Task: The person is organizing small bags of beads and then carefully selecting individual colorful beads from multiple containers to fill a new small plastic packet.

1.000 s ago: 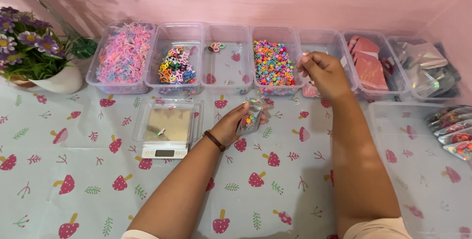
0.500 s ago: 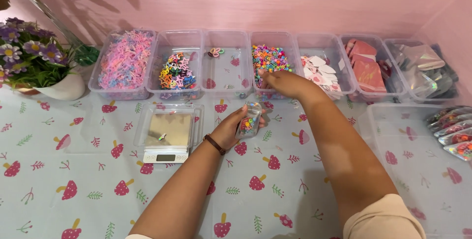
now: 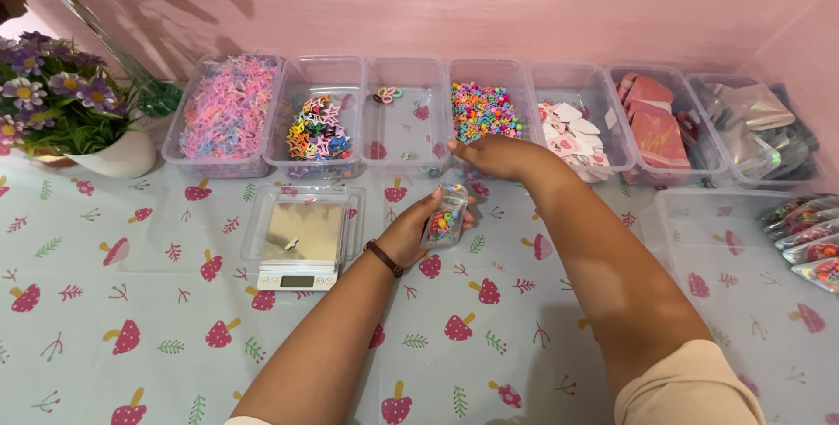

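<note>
Spill risk: left hand pinches small clear pouch of colourful beads upright over tablecloth; right hand, fingers bunched, hovers just above its mouth. Narrow opening, beads could scatter.

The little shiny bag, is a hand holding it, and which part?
Yes. The left hand holds the small clear bag by its lower half, with its top pointing up. The right hand is just above it; whether it holds anything cannot be told.

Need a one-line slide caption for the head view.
Left hand holds a small clear pouch of colourful beads while right hand reaches over it, before a row of plastic bins.
</note>
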